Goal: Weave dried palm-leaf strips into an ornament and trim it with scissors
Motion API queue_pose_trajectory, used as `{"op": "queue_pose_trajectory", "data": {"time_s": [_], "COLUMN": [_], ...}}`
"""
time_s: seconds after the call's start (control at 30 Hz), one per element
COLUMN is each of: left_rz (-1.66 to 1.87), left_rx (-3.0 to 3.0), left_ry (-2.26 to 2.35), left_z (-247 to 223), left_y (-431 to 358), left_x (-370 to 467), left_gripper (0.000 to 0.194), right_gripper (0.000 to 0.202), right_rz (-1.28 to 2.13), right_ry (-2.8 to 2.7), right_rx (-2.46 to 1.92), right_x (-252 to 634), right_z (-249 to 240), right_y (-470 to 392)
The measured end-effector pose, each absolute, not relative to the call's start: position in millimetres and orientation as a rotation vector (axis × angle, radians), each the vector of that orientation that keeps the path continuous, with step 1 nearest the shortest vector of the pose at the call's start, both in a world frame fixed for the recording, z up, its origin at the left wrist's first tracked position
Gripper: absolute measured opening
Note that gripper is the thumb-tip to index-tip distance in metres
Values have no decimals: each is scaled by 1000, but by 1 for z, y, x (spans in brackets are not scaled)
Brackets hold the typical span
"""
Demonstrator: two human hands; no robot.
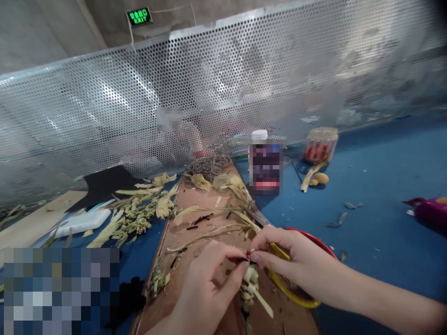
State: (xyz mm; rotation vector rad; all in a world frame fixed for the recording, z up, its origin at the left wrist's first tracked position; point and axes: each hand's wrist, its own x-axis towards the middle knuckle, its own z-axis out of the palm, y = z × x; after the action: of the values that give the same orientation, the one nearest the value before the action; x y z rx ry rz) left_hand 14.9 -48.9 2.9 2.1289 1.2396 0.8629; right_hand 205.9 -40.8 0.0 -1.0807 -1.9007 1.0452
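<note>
- So the worktop is blue, with bits of dried stuff scattered about, and a long brown board lies on it; I'm placing everything off that board.
- Perforated metal screen runs behind the board's far end, bare grey wall past it, green EXIT sign up high.
- Wiry tangle on the board's far end, dried leaf strips in front of it.
- Left of the board: leafy heap, white item, black sheet, pale plank.
- Right of it: white-capped bottle just beside, jar with red on it farther off, shiny purple thing well out.
- Left hand comes up from below over the board's near part, thumb and index clamped on a tiny dark bit.
- Right hand reaches in from the right, above the red-and-yellow scissors, fingertips pinched together on that same bit.
- Pale leaf piece sits right below the fingertips, over the board's near part.
</note>
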Motion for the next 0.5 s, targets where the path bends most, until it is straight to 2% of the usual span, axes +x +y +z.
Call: {"op": "queue_pose_trajectory", "data": {"time_s": [0.2, 0.4, 0.5], "left_rz": [903, 925, 929], "left_rx": [2170, 2153, 2157], "left_ry": [1230, 1267, 1268], "left_z": [1, -3, -4], "left_y": [-49, -49, -50], "left_x": [14, 11, 10], "left_gripper": [10, 14, 12], "right_gripper": [17, 21, 14], "right_rz": [1088, 1305, 1290], "right_ry": [-1888, -1712, -1815], "right_rx": [-1045, -1075, -1070], "right_x": [198, 196, 199], "right_z": [-6, -13, -15], "right_y": [-42, -41, -40]}}
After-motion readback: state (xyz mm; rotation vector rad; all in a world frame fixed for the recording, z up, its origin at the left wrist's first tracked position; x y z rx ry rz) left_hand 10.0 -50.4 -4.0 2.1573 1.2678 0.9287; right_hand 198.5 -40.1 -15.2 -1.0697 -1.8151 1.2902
